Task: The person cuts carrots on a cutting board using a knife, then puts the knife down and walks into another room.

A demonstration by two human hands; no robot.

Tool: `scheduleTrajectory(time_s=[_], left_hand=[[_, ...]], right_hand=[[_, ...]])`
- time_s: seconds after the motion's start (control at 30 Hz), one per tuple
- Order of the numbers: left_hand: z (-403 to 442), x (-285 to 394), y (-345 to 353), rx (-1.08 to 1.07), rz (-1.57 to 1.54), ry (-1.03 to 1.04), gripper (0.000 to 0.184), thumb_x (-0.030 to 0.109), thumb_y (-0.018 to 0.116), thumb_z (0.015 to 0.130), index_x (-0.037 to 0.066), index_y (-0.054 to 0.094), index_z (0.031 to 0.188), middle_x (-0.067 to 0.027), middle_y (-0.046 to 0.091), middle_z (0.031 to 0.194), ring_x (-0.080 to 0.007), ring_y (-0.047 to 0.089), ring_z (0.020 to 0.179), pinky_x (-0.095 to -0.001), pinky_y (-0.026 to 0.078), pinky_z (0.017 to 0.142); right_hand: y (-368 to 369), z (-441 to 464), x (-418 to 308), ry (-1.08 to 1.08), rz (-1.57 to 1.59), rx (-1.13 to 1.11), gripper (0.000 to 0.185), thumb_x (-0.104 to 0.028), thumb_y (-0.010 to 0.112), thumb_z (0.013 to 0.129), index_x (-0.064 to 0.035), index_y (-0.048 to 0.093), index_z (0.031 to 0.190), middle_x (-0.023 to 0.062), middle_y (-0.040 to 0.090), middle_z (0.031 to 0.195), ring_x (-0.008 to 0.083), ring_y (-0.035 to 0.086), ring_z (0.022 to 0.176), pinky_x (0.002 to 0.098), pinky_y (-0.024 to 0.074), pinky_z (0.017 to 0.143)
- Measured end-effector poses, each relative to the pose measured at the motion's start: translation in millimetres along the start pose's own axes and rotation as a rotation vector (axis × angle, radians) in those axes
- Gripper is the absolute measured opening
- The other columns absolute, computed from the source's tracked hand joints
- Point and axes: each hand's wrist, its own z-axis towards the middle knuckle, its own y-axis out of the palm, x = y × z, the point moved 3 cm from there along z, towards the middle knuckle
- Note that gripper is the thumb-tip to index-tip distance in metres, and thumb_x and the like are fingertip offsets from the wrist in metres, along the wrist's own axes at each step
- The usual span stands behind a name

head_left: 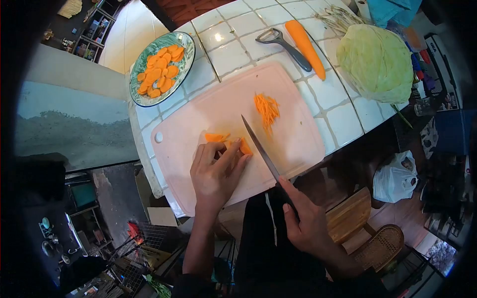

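My left hand rests on the pink cutting board, its fingertips pressed on carrot slices that they partly hide. Gripped by its dark handle, a kitchen knife is in my right hand. Its blade lies slantwise over the board, just right of the left fingertips, with the tip pointing away from me. Beyond the blade sits a small pile of carrot shreds.
A green-patterned plate of round carrot slices stands at the back left of the white tiled table. Behind the board lie a peeler and a peeled carrot. A cabbage sits at the right.
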Motion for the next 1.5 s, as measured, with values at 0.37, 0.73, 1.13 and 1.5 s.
scheduleTrajectory(time_s=[0.37,0.73,1.13,1.5], left_hand=[[0.9,2.3,-1.7,-0.037,-0.016,-0.026,0.045,0.008,0.091,0.079,0.006,0.08,0.123,-0.0094,0.065,0.097,-0.0254,0.063,0.088,-0.0372,0.053,0.075],[2.0,1.6,-0.8,-0.006,0.013,0.026,0.044,0.012,0.093,0.076,0.009,0.082,0.119,-0.0085,0.063,0.094,-0.0258,0.061,0.082,-0.0392,0.053,0.073],[0.4,4.7,1.6,-0.028,0.047,-0.001,0.042,0.014,0.093,0.079,0.009,0.082,0.119,-0.0087,0.064,0.098,-0.0272,0.065,0.09,-0.0398,0.055,0.079],[1.5,6.3,1.0,-0.021,0.03,0.012,0.047,0.011,0.095,0.075,0.008,0.081,0.12,-0.0092,0.064,0.097,-0.0273,0.064,0.089,-0.0394,0.055,0.078]], right_hand=[[15.9,-14.1,-6.8,0.056,-0.061,-0.074,0.075,0.002,0.059,0.096,-0.0117,0.039,0.168,0.016,0.055,0.095,0.029,0.062,0.066,0.0408,0.0531,0.058],[9.5,-10.7,-13.7,0.139,-0.087,-0.227,0.073,-0.008,0.058,0.099,-0.0133,0.033,0.167,0.0186,0.055,0.104,0.0377,0.068,0.073,0.0483,0.0599,0.063],[10.8,-1.7,-7.2,0.137,0.014,-0.268,0.072,-0.01,0.059,0.101,-0.0074,0.03,0.167,0.0275,0.069,0.116,0.0429,0.073,0.083,0.0524,0.06,0.066],[10.3,4.6,0.2,0.075,0.0,-0.279,0.078,-0.014,0.056,0.105,-0.0135,0.017,0.172,0.0278,0.074,0.102,0.0416,0.075,0.073,0.052,0.063,0.062]])
